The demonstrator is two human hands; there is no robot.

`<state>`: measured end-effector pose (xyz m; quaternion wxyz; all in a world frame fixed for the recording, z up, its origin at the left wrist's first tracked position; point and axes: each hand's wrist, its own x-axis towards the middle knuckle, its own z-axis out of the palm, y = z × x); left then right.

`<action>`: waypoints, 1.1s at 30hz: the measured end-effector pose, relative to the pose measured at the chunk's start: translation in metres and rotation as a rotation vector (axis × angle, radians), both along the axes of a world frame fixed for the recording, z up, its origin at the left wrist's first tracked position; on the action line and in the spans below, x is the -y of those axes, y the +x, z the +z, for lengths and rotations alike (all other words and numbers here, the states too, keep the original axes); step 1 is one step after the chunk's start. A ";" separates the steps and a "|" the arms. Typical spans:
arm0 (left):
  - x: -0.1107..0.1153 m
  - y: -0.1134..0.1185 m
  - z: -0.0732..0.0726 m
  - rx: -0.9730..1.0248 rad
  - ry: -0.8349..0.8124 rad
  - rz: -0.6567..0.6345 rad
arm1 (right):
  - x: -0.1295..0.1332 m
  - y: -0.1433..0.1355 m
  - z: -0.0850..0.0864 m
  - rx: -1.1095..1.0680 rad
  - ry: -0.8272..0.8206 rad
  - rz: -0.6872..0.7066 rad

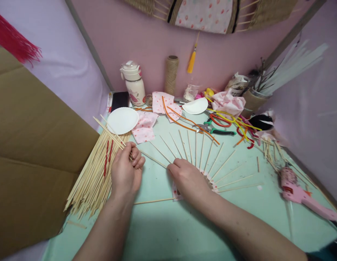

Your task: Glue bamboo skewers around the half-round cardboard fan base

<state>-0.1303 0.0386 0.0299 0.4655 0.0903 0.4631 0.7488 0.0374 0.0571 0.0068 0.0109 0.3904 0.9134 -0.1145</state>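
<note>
My left hand (126, 167) is closed round a few thin wooden sticks (110, 133) that point up and to the left. My right hand (188, 180) pinches the end of a single stick (154, 159) over a half-round piece of pink patterned fabric (177, 192). From that piece, thin sticks (201, 152) spread out like rays over the green table. Another stick (154, 201) extends to the left from its lower edge. My right hand hides part of the fabric piece. Left of my left hand lies a large pile of loose sticks (89, 181) with red strands on it.
Cardboard (35, 145) stands at the left. Along the back are a white bottle (135, 87), a twine spool (172, 76), a white oval disc (123, 120), fabric scraps (145, 127) and green-handled pliers (221, 132). A pink glue gun (301, 195) lies at the right.
</note>
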 end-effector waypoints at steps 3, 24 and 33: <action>0.000 -0.001 0.000 0.001 0.006 -0.007 | 0.000 -0.003 -0.001 0.022 0.011 -0.008; -0.001 -0.004 -0.001 0.007 0.001 -0.019 | 0.001 -0.003 -0.015 -0.108 0.109 -0.013; 0.006 0.015 -0.009 0.084 0.057 -0.323 | -0.004 0.011 0.001 -0.797 -0.121 -0.145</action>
